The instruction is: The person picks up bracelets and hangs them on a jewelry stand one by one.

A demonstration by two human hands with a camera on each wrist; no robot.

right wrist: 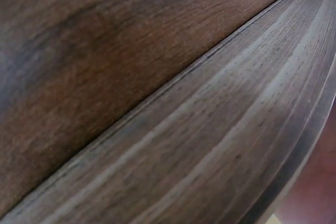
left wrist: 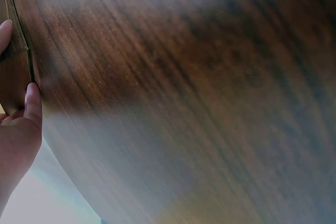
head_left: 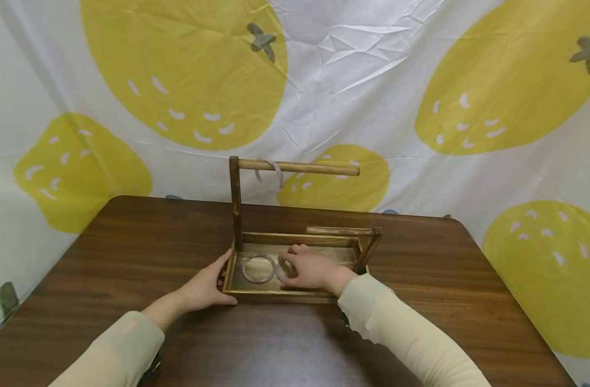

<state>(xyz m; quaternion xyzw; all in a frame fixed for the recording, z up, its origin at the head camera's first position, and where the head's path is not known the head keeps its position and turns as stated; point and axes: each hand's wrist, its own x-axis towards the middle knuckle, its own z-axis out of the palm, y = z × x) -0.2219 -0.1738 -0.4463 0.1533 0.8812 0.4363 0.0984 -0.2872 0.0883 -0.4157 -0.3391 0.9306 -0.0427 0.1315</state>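
Observation:
A wooden jewelry stand point(head_left: 285, 296) with a shallow tray base sits on the table. My left hand point(head_left: 198, 287) grips its left front corner, thumb along the front wall and fingers at the side; the left wrist view shows this hand point(left wrist: 18, 142) at the corner too. Reaching into the tray, my right hand point(head_left: 316, 269) spans a pale bangle point(head_left: 277, 271) between thumb and fingers, covering most of it. Another bangle point(head_left: 243, 269) lies flat just left of it. The right wrist view shows the tray's wall point(right wrist: 210, 119) close up and the hand point(right wrist: 315, 184) blurred at the edge.
Above the tray, a long upper bar point(head_left: 319, 168) extends rightward from the left post, with a bangle point(head_left: 279, 174) hanging on it. A shorter, lower bar point(head_left: 340, 231) points left from the right post. Behind the brown table point(head_left: 420, 301) hangs a lemon-print cloth point(head_left: 367, 97).

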